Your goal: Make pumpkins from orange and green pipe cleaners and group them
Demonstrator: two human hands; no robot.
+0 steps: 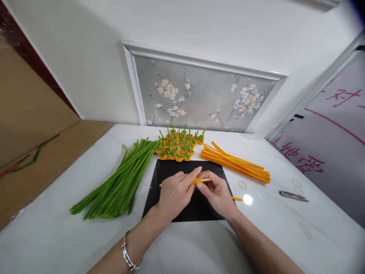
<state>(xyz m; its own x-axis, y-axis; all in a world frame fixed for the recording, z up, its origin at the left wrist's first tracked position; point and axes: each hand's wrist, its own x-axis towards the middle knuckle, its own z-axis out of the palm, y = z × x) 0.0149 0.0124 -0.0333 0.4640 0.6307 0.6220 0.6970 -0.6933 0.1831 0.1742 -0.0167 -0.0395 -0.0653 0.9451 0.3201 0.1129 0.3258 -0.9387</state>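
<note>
Above the black mat (182, 213), my left hand (176, 190) is closed on a thin wooden stick (206, 179), whose other end shows at its left. Orange pipe cleaner (196, 181) is coiled round the stick between my two hands. My right hand (216, 190) pinches the coil and stick with thumb and fingers. A loose orange tail (237, 198) sticks out to the right from behind that hand. Behind the mat stand several small orange pieces with green tops and stems (178, 146), made of pipe cleaner.
Green pipe cleaners (122, 182) lie in a bundle at the left, orange ones (236, 163) at the right. Thread snips (293, 196) and several rubber bands (242, 185) lie on the white table (256, 228). A framed flower panel (199, 95) is on the wall behind.
</note>
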